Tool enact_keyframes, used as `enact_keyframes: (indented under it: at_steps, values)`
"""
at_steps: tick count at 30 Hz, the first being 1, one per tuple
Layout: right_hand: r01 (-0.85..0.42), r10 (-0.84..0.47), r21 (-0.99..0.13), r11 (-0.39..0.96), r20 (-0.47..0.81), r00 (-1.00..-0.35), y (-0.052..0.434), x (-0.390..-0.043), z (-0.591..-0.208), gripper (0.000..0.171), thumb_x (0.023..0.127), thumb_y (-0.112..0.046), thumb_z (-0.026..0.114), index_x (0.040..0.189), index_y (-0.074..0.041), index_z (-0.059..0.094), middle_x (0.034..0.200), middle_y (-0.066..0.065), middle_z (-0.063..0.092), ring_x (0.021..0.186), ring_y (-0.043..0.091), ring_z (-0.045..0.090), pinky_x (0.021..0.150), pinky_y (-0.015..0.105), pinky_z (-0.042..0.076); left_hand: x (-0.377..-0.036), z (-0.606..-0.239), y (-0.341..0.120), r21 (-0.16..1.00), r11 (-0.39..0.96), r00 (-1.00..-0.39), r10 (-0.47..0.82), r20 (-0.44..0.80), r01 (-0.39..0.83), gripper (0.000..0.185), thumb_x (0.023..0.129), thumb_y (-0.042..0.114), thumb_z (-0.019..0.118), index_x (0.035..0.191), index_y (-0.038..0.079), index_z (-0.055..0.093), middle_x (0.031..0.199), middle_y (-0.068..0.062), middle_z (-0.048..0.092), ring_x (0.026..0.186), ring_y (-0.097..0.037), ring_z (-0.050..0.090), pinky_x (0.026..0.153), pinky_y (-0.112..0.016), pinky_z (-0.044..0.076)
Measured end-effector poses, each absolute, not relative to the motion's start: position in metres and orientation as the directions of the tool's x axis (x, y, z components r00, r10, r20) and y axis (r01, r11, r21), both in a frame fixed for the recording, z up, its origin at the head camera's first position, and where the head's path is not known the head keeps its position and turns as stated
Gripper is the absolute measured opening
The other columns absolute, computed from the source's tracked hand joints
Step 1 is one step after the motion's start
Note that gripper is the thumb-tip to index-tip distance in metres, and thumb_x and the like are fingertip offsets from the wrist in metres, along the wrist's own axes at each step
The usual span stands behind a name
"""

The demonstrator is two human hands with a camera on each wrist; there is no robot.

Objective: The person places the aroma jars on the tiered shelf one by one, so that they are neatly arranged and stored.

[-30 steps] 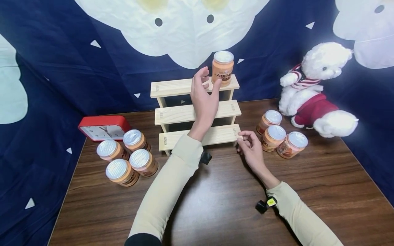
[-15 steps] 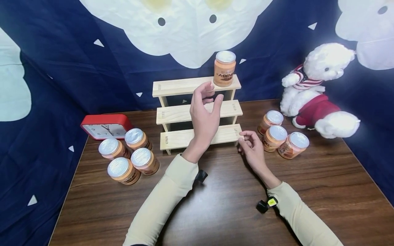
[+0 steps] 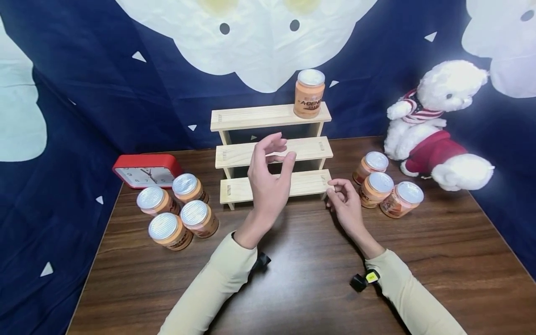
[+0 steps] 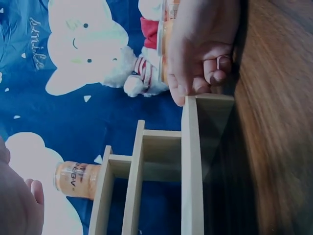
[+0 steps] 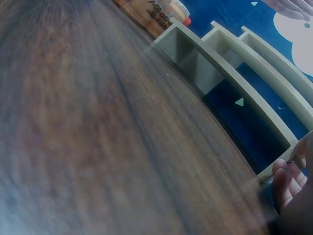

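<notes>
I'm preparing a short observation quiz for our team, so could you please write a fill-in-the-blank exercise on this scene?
1. A single jar stands on the ____ tier of the wooden stand.
2. The right hand touches the end of the stand's ____ tier.
3. The left hand holds ____.
4. The group near the red clock is made up of ____ clustered jars.

Missing words: top; bottom; nothing; four.

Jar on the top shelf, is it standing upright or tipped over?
Upright: the jar stands on the top shelf, its silver lid facing up.
</notes>
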State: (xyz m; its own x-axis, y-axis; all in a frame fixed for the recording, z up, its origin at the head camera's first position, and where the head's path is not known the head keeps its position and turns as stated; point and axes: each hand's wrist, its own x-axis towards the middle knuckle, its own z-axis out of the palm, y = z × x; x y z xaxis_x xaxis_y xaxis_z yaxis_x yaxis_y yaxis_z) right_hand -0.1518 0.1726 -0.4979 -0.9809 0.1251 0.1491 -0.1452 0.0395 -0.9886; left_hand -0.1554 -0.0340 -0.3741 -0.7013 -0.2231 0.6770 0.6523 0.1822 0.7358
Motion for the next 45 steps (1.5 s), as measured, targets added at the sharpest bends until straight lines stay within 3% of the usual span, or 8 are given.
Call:
enact_keyframes:
  at_steps: [13, 21, 32, 45]
  values:
    - [-0.156, 0.123, -0.987, 0.048, 0.161, -0.979, 0.174, -0.151, -0.499, 0.022, 0.106, 0.010, 0.063, 0.128, 0.013, 0.060, 0.089, 0.001, 0.061, 0.062, 0.008, 0.059, 0.054, 0.018, 0.048, -0.135, -0.385, -0.062, 0.727, 0.207, -0.691, -0.227, 0.686, 0.654, 0.038, 0.100, 0.000, 0.076, 0.136, -0.006, 0.063, 0.120, -0.019, 0.073, 0.108, -0.033, 0.072, 0.090, -0.032, 0.061]
    - [-0.167, 0.112, -0.984, 0.058, 0.173, -0.979, 0.173, -0.154, -0.499, 0.021, 0.107, 0.009, 0.063, 0.128, 0.013, 0.060, 0.091, 0.016, 0.062, 0.062, 0.009, 0.060, 0.055, 0.019, 0.049, -0.120, -0.386, -0.092, 0.692, 0.271, -0.652, -0.234, 0.721, 0.669, 0.035, 0.100, -0.003, 0.077, 0.132, -0.008, 0.065, 0.118, -0.019, 0.074, 0.108, -0.029, 0.073, 0.089, -0.030, 0.061]
    - [-0.167, 0.122, -0.984, 0.056, 0.172, -0.977, 0.174, -0.152, -0.499, 0.021, 0.106, 0.009, 0.063, 0.127, 0.013, 0.060, 0.089, 0.002, 0.060, 0.062, 0.009, 0.059, 0.055, 0.018, 0.049, -0.101, -0.398, -0.117, 0.711, 0.312, -0.676, -0.230, 0.700, 0.630, 0.036, 0.096, -0.013, 0.076, 0.130, -0.010, 0.065, 0.118, -0.021, 0.075, 0.112, -0.023, 0.072, 0.089, -0.027, 0.059]
    - [-0.165, 0.120, -0.985, 0.055, 0.170, -0.978, 0.174, -0.152, -0.499, 0.022, 0.106, 0.010, 0.064, 0.127, 0.013, 0.061, 0.090, 0.001, 0.061, 0.062, 0.009, 0.060, 0.054, 0.019, 0.049, -0.079, -0.414, -0.147, 0.704, 0.396, -0.669, -0.249, 0.701, 0.590, 0.041, 0.090, -0.019, 0.075, 0.130, -0.010, 0.068, 0.113, -0.022, 0.075, 0.107, -0.014, 0.071, 0.089, -0.022, 0.058]
